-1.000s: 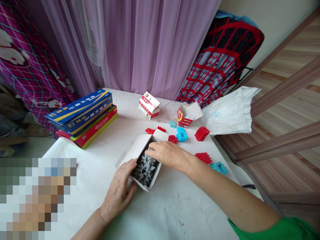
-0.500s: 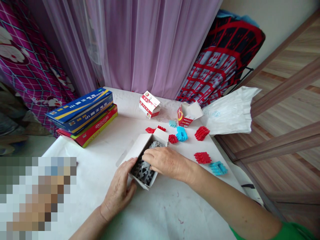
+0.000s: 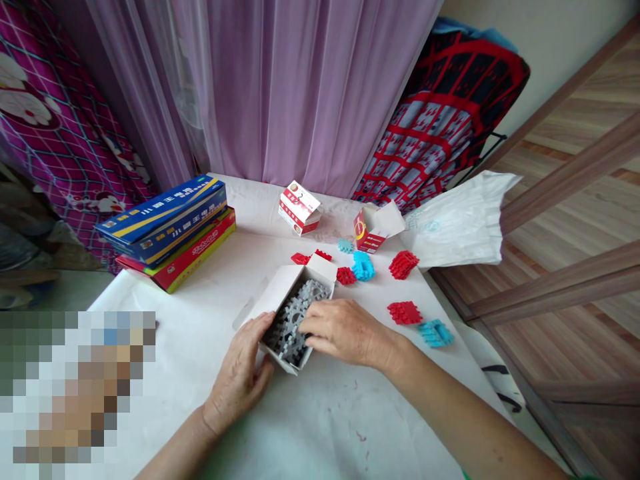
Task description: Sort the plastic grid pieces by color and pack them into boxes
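Observation:
A white cardboard box (image 3: 277, 290) with its flaps raised is filled with grey toothed plastic pieces (image 3: 295, 313), like interlocking building blocks. My left hand (image 3: 243, 370) grips its near left side, fingers over the rim and thumb lower down at the near end. Over the right rim, my right hand (image 3: 345, 331) has its fingers curled together against the grey pieces. Whatever may be between its fingertips is hidden. Behind the box lie a red block (image 3: 345, 276) and a bright blue block (image 3: 363, 266).
Red stacks (image 3: 404, 265) and a light blue stack (image 3: 436, 333) lie to the right. Two small red-and-white cartons (image 3: 300, 212) stand at the back, one with open flaps. A white bag (image 3: 460, 220) hangs over the right edge; blue boxes (image 3: 170, 210) are piled left.
My right hand has shifted slightly right, from the middle of the box toward its right rim, uncovering more grey pieces. My left hand stays on the box.

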Demonstrator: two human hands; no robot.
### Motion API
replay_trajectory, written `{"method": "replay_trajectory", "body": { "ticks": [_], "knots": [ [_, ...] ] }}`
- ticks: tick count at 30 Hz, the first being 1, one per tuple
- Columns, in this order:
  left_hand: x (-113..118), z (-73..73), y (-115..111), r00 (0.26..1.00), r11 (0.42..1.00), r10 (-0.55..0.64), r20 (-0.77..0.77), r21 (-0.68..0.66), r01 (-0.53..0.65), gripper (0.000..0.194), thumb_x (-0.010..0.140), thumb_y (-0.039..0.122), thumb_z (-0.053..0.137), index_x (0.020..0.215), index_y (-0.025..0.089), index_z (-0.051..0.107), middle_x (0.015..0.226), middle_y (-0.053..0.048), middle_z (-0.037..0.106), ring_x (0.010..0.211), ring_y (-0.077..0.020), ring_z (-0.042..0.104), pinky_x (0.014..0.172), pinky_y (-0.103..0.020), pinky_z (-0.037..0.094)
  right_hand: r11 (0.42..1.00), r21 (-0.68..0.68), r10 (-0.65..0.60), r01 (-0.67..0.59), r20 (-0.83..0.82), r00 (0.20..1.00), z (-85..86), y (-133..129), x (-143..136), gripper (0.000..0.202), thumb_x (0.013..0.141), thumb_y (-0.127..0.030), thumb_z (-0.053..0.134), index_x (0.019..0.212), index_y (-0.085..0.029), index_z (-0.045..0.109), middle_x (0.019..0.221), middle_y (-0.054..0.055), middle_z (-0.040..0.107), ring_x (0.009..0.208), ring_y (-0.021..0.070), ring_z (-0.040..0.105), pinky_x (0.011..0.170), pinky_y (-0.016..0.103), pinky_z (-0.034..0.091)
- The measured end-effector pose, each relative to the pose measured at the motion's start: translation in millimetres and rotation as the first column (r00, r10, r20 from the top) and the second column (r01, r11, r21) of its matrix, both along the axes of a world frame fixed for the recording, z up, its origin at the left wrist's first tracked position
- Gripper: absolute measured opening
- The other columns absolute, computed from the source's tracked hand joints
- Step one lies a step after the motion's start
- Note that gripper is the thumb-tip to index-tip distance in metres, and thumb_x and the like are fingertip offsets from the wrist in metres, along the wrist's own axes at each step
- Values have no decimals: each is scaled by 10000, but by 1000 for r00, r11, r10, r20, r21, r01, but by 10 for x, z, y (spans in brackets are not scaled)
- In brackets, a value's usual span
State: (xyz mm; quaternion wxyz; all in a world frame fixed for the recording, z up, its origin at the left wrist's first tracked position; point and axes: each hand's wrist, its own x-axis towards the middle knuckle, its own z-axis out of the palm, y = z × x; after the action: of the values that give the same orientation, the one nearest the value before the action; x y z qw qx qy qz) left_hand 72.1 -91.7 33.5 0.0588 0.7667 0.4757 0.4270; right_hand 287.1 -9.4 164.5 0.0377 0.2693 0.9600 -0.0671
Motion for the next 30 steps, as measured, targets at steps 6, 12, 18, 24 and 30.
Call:
{"method": "replay_trajectory", "body": {
  "ticks": [6, 12, 18, 24, 30],
  "knots": [
    [1, -8, 4, 1000, 1000, 3, -13, 21, -3, 660, 860, 87, 479, 1487, 184, 296, 1406, -147, 541, 1325, -238, 512, 1086, -434, 473, 998, 66, 18, -17, -15, 1000, -175, -138, -247, 125, 934, -304, 615, 914, -216, 702, 938, 30, 664, 843, 158, 605, 680, 265, 420],
    [-1, 10, 9, 1000, 999, -10, -12, 35, 11, 666, 842, 66, 476, 1477, 186, 312, 1414, -149, 537, 1335, -238, 503, 1097, -431, 462, 998, 64, -11, 9, 20, 1000, -154, -156, -273, 170, 938, -320, 608, 883, -186, 697, 916, 44, 678, 822, 174, 609, 673, 286, 425],
    [0, 12, 13, 1000, 999, -21, -20, 38, 22, 636, 836, 49, 462, 1448, 175, 345, 1412, -158, 534, 1346, -225, 490, 1104, -423, 453, 982, 153, -101, 107, -49, 994, -67, -21, -197, 163, 966, -186, 528, 977, -186, 690, 990, 57, 685, 930, 191, 576, 735, 299, 425],
    [-2, 10, 10, 1000, 999, -17, -18, 27, 18, 640, 837, 58, 470, 1451, 186, 343, 1416, -156, 535, 1345, -232, 492, 1099, -427, 456, 989, 133, -66, 72, -45, 997, -89, 133, -162, 162, 938, -163, 564, 946, -201, 721, 1010, 55, 711, 976, 204, 551, 782, 310, 426],
    [-10, 4, 12, 1000, 999, -28, -15, 25, 28, 633, 832, 51, 467, 1443, 180, 356, 1428, -153, 527, 1359, -230, 477, 1117, -423, 439, 942, 168, -291, 290, -18, 957, 11, 303, 91, 225, 921, -129, 562, 1040, -209, 735, 1071, 66, 707, 1039, 226, 554, 841, 336, 422]
  ]
}}
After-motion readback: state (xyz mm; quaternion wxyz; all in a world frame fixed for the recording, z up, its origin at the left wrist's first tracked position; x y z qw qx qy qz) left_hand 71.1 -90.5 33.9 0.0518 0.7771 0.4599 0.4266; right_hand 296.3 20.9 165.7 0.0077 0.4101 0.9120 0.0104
